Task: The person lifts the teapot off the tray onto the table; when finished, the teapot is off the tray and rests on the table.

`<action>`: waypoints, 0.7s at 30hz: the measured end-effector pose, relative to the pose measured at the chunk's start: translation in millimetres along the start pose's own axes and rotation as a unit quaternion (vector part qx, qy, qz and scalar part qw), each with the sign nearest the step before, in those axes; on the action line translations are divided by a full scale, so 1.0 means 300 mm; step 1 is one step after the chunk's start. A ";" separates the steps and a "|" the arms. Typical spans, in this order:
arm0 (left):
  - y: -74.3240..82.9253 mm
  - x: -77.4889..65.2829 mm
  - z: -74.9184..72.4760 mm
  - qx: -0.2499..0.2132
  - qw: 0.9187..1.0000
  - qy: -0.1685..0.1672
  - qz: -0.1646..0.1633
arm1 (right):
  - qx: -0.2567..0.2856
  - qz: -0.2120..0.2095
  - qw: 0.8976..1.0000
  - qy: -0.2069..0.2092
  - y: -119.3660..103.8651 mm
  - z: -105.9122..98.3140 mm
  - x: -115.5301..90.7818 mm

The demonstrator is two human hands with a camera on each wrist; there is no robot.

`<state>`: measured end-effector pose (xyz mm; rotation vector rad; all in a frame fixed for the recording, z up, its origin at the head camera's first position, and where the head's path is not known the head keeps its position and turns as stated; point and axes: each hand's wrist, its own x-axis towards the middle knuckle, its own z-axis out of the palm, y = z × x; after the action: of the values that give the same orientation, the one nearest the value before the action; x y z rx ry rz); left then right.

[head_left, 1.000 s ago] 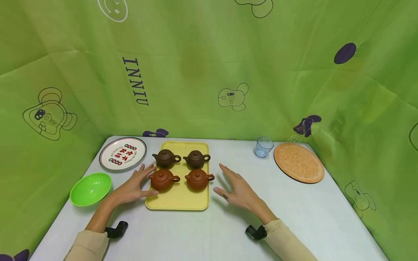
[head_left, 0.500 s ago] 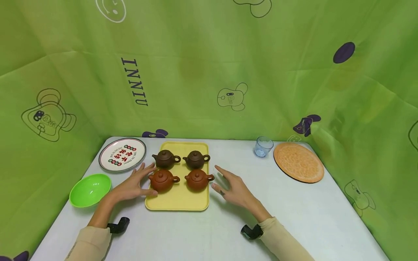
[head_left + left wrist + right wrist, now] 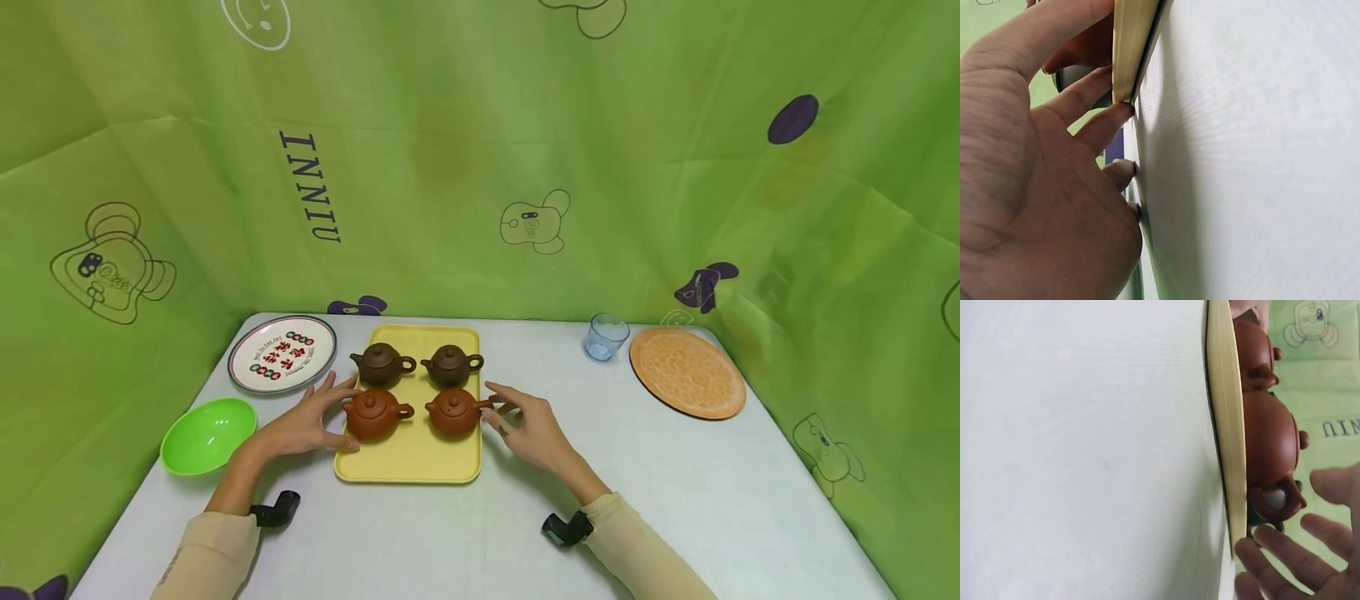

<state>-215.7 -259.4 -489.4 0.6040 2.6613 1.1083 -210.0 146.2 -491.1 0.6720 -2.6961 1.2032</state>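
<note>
Four... no count fits, so several small clay teapots stand on a yellow tray (image 3: 408,472). Two are dark brown, the left one (image 3: 380,365) and the right one (image 3: 449,367), at the back. In front of them are a reddish-brown left teapot (image 3: 373,415) and a reddish-brown right teapot (image 3: 453,414). My left hand (image 3: 302,427) is spread at the tray's left side, around the left reddish teapot; in the left wrist view its fingertips meet the tray edge. My right hand (image 3: 532,427) has relaxed fingers beside the right reddish teapot's handle, and grips nothing.
A decorated white plate (image 3: 255,354) and a bright green bowl (image 3: 208,437) stand at the left. Back right are a clear bluish cup (image 3: 606,337) and a round orange mat (image 3: 686,372). Green printed cloth (image 3: 442,167) encloses the white table (image 3: 420,542).
My right hand has moved left, up to the tray's right side by the teapot handle. The left hand has stayed almost still. The teapots and tray have not moved.
</note>
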 end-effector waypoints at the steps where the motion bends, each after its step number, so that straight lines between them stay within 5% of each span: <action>1: -0.001 0.002 0.001 -0.002 1.000 -0.001 -0.001 | 0.001 0.001 1.000 0.004 0.001 0.001 0.003; 21: -0.024 0.008 0.023 0.012 1.000 0.023 0.002 | 0.019 0.023 0.999 0.012 0.006 0.023 0.017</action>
<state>-217.8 -258.4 -499.4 0.5949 2.7174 1.1068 -215.1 140.5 -495.7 0.5980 -2.6896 1.2685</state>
